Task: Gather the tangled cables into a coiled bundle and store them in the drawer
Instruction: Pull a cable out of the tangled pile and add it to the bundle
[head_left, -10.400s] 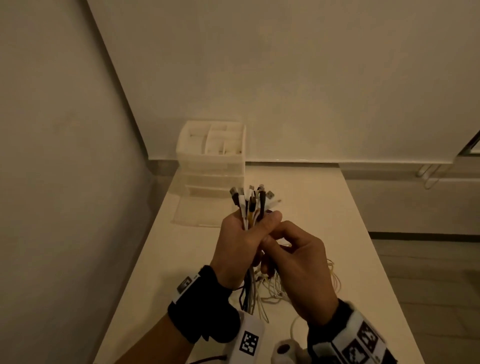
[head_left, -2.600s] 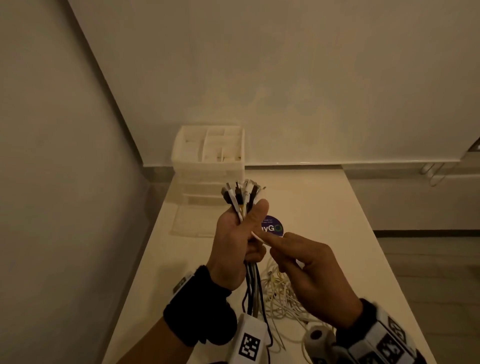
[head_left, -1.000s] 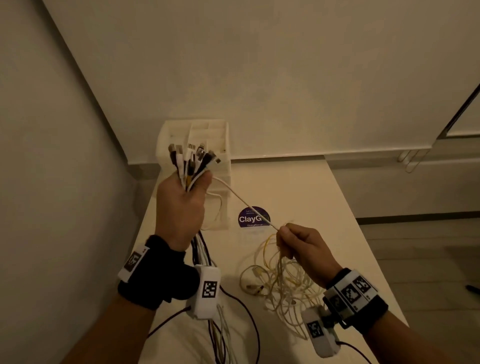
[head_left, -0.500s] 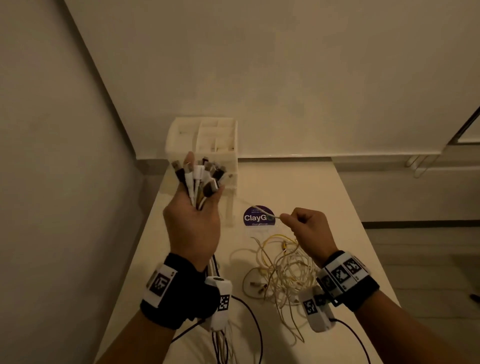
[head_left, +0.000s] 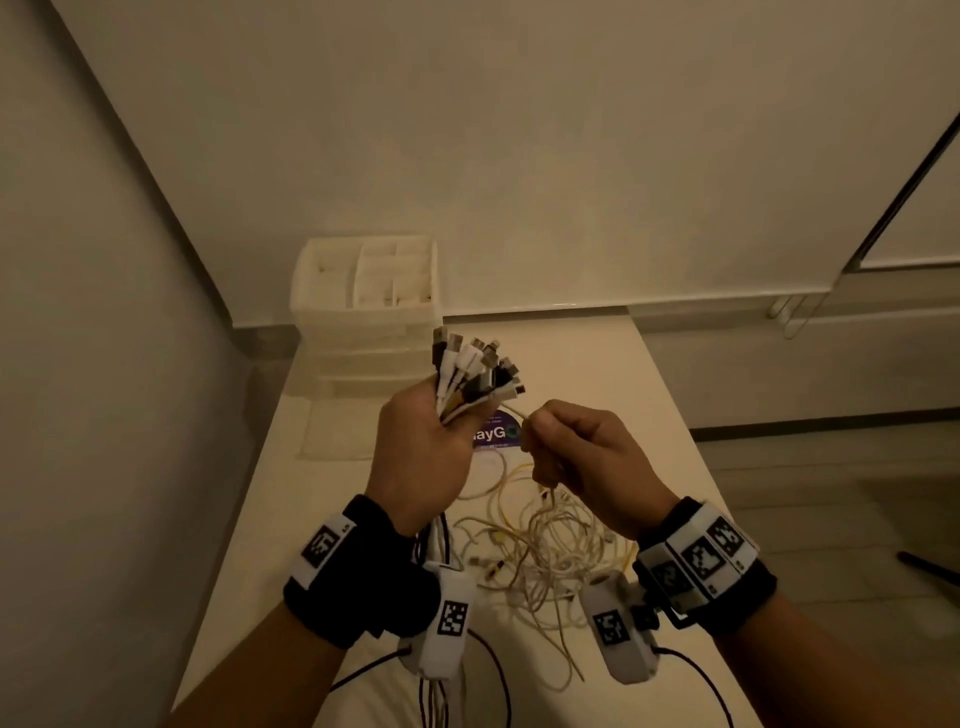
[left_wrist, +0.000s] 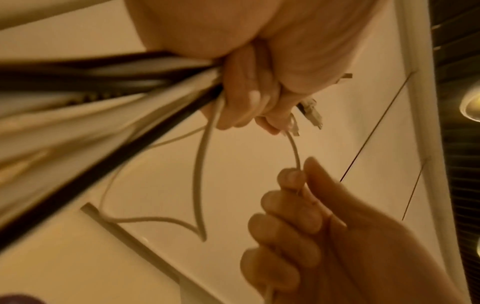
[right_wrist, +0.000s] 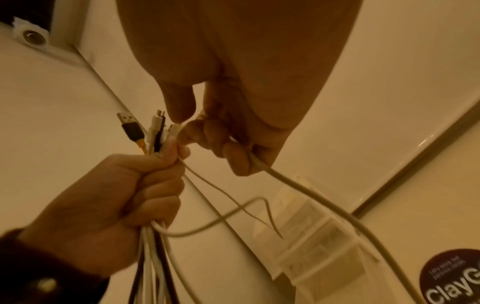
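Note:
My left hand (head_left: 421, 457) grips a bundle of cables (head_left: 470, 376) upright above the table, with white, black and yellow plug ends fanning out over its fingers (right_wrist: 155, 176). Their cords hang down past my left wrist. My right hand (head_left: 582, 457), just to the right, pinches one thin white cable (left_wrist: 293, 150) that runs up into the bundle. A tangle of white and yellow cables (head_left: 540, 545) lies on the table under both hands. The white drawer unit (head_left: 366, 312) stands at the table's far left corner, its bottom drawer (head_left: 337, 434) pulled out.
A round purple sticker (head_left: 496, 431) lies on the white table (head_left: 597, 364) beyond my hands. Walls close in on the left and at the back. The table's right edge drops to a tiled floor (head_left: 831, 493).
My right hand has come up and left with the thin white cable, close to the left hand. The left hand has shifted right and lower with the bundle.

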